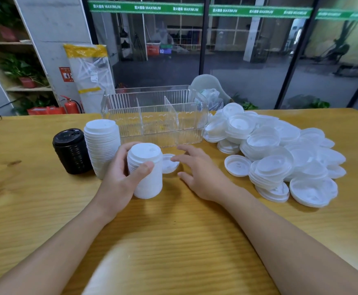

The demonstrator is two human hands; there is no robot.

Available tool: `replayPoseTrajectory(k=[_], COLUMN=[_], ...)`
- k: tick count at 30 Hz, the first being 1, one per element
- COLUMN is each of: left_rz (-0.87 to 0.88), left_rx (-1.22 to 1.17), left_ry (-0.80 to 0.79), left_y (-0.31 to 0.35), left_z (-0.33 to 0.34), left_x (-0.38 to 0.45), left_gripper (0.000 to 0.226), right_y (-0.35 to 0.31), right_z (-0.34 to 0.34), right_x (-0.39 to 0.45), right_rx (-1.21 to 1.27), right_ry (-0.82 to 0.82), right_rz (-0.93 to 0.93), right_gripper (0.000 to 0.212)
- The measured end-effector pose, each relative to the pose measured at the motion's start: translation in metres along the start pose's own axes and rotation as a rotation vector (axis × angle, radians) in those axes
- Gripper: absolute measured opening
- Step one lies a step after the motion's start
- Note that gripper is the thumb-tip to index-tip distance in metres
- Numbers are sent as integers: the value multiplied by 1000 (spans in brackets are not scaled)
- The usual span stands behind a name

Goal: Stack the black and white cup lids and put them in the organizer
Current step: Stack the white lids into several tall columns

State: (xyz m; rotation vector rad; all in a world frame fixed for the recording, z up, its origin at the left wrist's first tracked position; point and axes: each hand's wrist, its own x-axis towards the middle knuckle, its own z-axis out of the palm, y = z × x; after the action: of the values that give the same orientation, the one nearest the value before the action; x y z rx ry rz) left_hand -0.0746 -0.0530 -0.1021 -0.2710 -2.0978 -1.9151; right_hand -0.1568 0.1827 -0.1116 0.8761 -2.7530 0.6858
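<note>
Holding: the left hand (120, 179) curls round a short stack of white lids (145, 173), thumb across its front, fingers behind; the stack stands upright on the table (173, 231).
Left grip: closed round that stack.
Right hand (197, 173): hovers palm down just right of the held stack, fingers spread and straight, fingertips (175, 159) at a single white lid (169, 163) that lies tilted against the table beside the stack.
Right grip: wide, holding nothing.
Tall white stack (102, 145): stands upright just left of the left hand, leaning slightly.
Black lid stack (70, 151): upright, touching or just beside the tall white stack on its left.
Organizer (154, 116): clear ribbed plastic box with dividers, behind the hands near the far side of the table; its compartments look bare of lids.
Loose white lids (280, 154): a wide heap on the right of the table, some nested in small piles, some upside down, reaching up to the organizer's right end.
Single upturned lid (237, 165): lies at the heap's left edge, near the right hand.
Background: glass wall, shelves with plants, red fire extinguisher (71, 105) on the floor.
</note>
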Motion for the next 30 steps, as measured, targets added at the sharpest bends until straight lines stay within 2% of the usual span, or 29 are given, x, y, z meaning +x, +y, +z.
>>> replayPoseTrajectory(k=[6,11,16,21,24,26,30], left_rz=[18,8,-47,-105,-133,-128,-112], left_rx=[28,35,16,30,8,4,-23], left_ry=[20,27,30,-18,-38,-45,-32], left_y=[-4,-5,-8,-6,-5,-5,-6], left_z=[0,2,4,16,27,37,48], left_x=[4,6,11,24,33,39,41], left_gripper=[68,68,68,72,63,57,54], right_y=[4,6,7,20,30,31,33], right_z=[16,12,11,-1,-9,-16,-23], right_x=[12,9,8,0,-8,-11,-9], right_rx=[17,77,-52,-100,14,183,536], right_ry=[28,29,83,130,140,192,257], right_rz=[-46,-7,-30,27,126,228,408], right_gripper=[25,33,42,31,27,21,24])
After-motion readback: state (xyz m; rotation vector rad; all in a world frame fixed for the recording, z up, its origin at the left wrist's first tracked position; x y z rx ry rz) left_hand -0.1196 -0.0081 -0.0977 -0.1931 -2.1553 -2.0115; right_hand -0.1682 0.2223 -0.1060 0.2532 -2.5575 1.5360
